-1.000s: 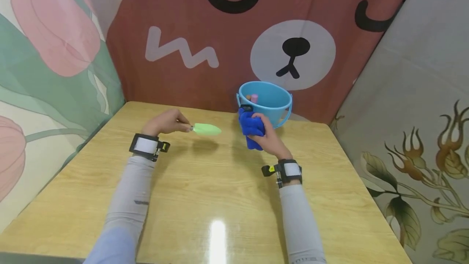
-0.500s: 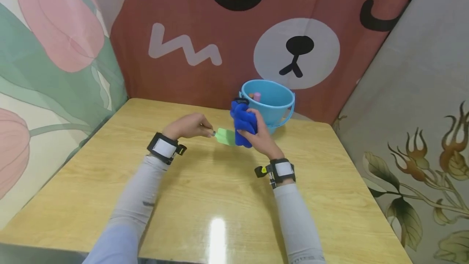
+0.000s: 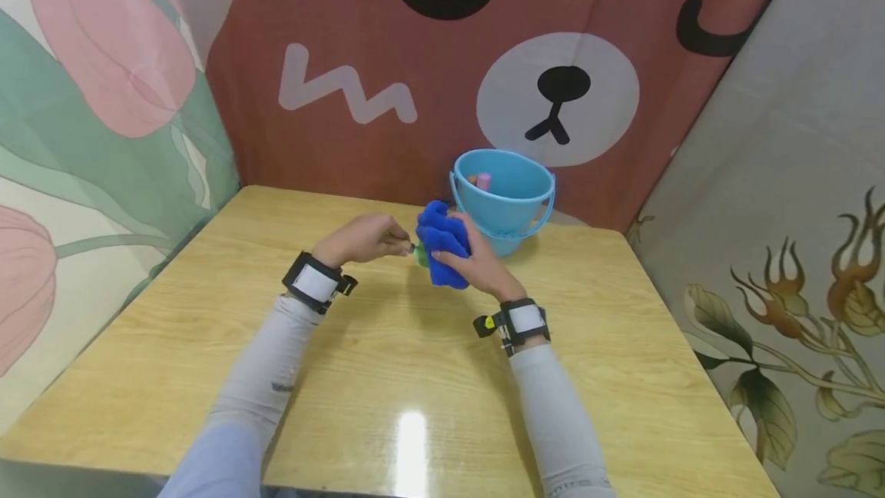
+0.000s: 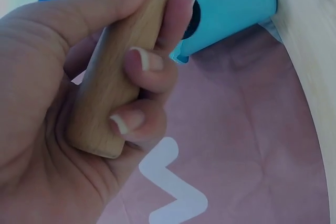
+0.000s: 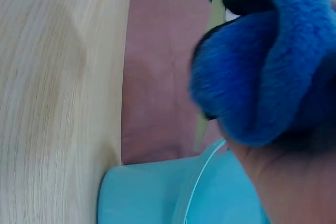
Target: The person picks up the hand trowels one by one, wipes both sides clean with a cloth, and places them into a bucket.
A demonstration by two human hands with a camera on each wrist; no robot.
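My left hand (image 3: 362, 238) grips the wooden handle (image 4: 118, 77) of a small trowel, fingers curled round it in the left wrist view. Its light green blade (image 3: 421, 255) points right, mostly hidden behind a blue plush cloth (image 3: 442, 246) in the head view. Bunched in my right hand (image 3: 484, 258), the cloth lies against the blade, with the thumb across its near side. Dark patches show on the cloth in the right wrist view, where part of the blade (image 5: 217, 9) sticks out past it. Both hands are above the wooden table (image 3: 387, 367).
Just behind my right hand stands a light blue bucket (image 3: 512, 214) with a handle. A pink piece (image 3: 483, 181) and an orange-brown piece (image 3: 472, 178) are inside it. Patterned cloth hangings (image 3: 346, 152) close in the back and both sides of the table.
My left hand has carried the trowel to the right. My right hand has moved left and slightly down with the cloth, which now covers most of the blade.
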